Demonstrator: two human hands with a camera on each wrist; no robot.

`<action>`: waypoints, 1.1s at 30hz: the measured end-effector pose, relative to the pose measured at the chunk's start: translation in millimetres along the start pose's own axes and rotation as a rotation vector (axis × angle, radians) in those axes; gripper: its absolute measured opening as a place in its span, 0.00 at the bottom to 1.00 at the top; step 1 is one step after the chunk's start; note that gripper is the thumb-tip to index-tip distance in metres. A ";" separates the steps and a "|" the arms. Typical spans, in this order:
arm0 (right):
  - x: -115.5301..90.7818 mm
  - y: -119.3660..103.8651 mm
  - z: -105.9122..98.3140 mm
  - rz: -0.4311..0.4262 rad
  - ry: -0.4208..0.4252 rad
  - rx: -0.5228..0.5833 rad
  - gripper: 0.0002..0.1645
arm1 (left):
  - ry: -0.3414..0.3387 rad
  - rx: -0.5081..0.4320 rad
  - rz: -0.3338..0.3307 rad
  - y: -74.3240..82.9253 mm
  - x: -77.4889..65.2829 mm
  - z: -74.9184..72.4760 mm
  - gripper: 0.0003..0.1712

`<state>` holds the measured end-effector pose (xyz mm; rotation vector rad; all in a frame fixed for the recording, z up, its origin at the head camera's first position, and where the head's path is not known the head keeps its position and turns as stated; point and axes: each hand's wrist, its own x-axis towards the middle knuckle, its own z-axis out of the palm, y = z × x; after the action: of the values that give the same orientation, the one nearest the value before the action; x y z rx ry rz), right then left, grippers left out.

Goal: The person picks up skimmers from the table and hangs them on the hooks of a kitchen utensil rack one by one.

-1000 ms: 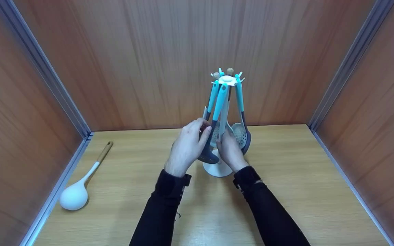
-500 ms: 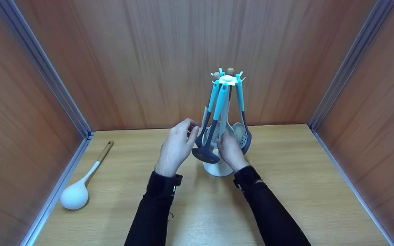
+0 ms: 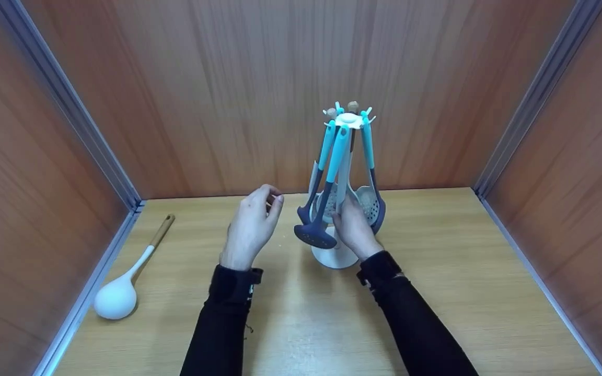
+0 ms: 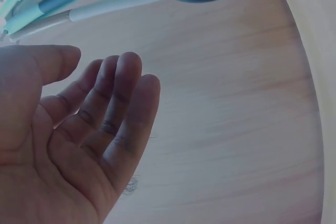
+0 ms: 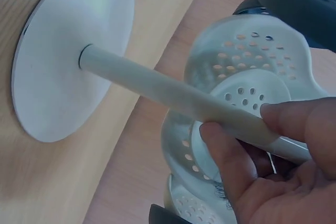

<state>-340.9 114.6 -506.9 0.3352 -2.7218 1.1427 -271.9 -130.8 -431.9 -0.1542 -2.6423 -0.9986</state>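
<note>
A white utensil stand (image 3: 349, 120) with a round base (image 5: 68, 61) stands right of the middle, hung with several utensils. My right hand (image 3: 353, 224) grips its pole (image 5: 152, 88) low down, thumb and fingers around it. At the front hangs a dark slotted ladle (image 3: 315, 236) with a turquoise handle; another dark-headed utensil (image 3: 304, 214) hangs behind it. Pale perforated utensils (image 5: 247, 40) hang near the right hand. My left hand (image 3: 251, 224) is left of the stand, apart from it, holding nothing. Its fingers (image 4: 131, 119) are relaxed and slightly bent in the left wrist view.
A white ladle (image 3: 116, 297) with a wooden handle lies on the tabletop (image 3: 301, 334) at the left. Wood-grain panels (image 3: 228, 94) with metal edge strips (image 3: 87, 141) enclose the back and sides.
My left hand has let go of the hanging slotted ladle and moved left, away from the stand. The ladle's head has swung slightly left. My right hand keeps its grip on the pole.
</note>
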 end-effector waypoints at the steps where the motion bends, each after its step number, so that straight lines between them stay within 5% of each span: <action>1: -1.7 -3.6 -2.2 0.006 -0.005 0.006 0.30 | 0.000 0.001 -0.006 -2.7 -0.4 0.0 0.15; 13: -11.9 -20.9 -15.0 0.076 -0.059 0.050 0.34 | 0.030 0.001 -0.006 -29.7 -4.5 2.2 0.13; 19: -22.4 -30.1 -25.6 0.039 -0.026 -0.006 0.31 | 0.038 0.012 -0.028 -38.9 -5.6 1.1 0.13; 33: -46.6 -36.5 -45.0 0.002 -0.035 -0.022 0.40 | 0.029 0.060 -0.053 -66.9 -6.1 -5.2 0.17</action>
<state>-283.2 128.6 -462.2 0.3530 -2.7630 1.1167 -278.7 -184.5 -472.1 -0.0565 -2.6594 -0.9296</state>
